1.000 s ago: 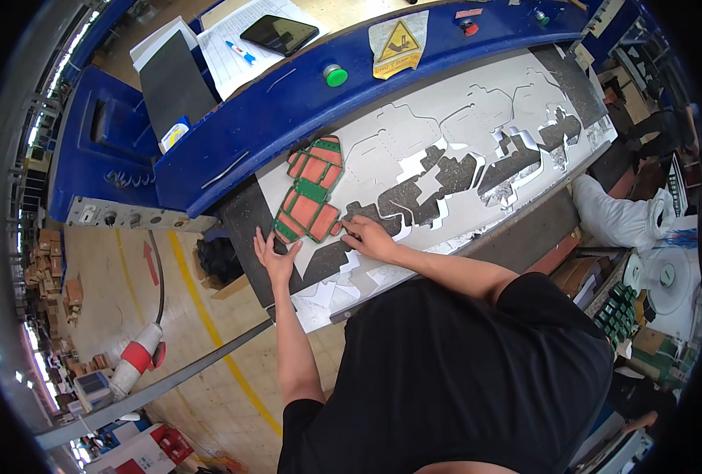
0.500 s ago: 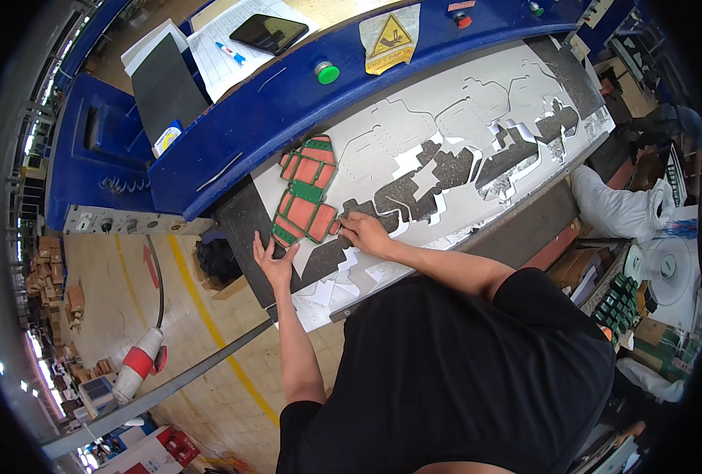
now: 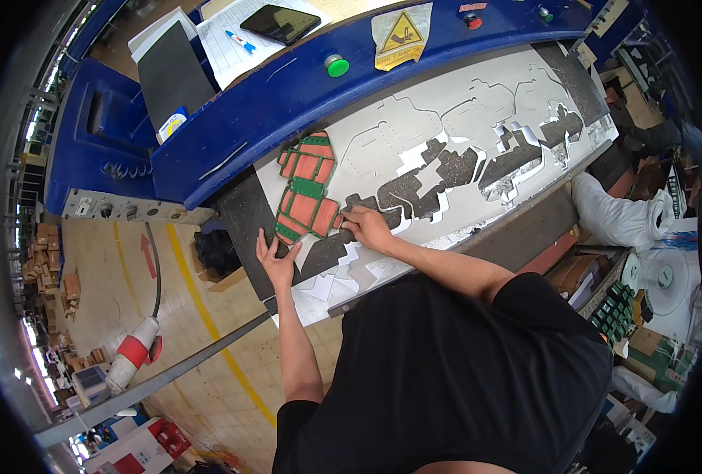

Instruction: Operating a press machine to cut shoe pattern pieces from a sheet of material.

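A cutting die [image 3: 307,188] with red foam pads and green edging lies flat on the left end of a grey-white sheet [image 3: 398,130]. My left hand [image 3: 279,268] is open at the die's near left corner, thumb and fingers spread and touching its edge. At the small tab on the die's near right end, my right hand [image 3: 371,230] is closed in a pinch. Right of the die, box-shaped pieces have been cut out of the sheet, and the dark bed [image 3: 455,167] shows through the holes. Outlines of cut blanks run along the sheet's far side.
A blue machine beam [image 3: 288,88] with a green button [image 3: 336,66] and a yellow warning sign [image 3: 403,35] spans the far side. On top lie a phone [image 3: 280,24], papers and a pen [image 3: 240,42]. White scraps [image 3: 337,283] litter the near edge; a white sack [image 3: 616,209] stands right.
The whole view has shifted slightly. Both hands stay at the same places on the die, and the die has hardly moved on the sheet.
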The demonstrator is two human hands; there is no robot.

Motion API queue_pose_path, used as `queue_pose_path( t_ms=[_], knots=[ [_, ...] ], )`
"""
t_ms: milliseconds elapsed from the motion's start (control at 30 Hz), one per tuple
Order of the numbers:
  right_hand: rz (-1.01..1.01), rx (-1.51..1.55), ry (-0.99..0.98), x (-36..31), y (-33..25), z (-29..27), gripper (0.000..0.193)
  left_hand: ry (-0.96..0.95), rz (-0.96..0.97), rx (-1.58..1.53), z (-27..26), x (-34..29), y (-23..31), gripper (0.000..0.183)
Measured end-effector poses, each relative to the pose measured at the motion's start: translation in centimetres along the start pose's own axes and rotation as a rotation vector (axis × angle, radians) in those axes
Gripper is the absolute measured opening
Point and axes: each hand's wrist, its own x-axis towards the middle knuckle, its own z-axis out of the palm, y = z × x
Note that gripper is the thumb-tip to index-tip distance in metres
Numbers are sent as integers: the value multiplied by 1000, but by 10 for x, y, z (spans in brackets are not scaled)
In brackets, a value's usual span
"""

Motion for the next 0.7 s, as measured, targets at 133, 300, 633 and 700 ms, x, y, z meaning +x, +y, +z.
queue_pose_path(
  t_ms=[133,300,633,700],
  knots=[
    [18,0,16,3,-4,-1,17,7,-2,-7,0,1,-2,56],
    [52,-53,27,15,-3,-1,15,33,23,-15,3,0,-8,56],
    [113,-123,-82,47,3,-18,15,138,3,89,21,-3,3,57],
    [85,-71,-25,42,1,-14,12,157,-18,102,21,-3,5,58]
  ],
)
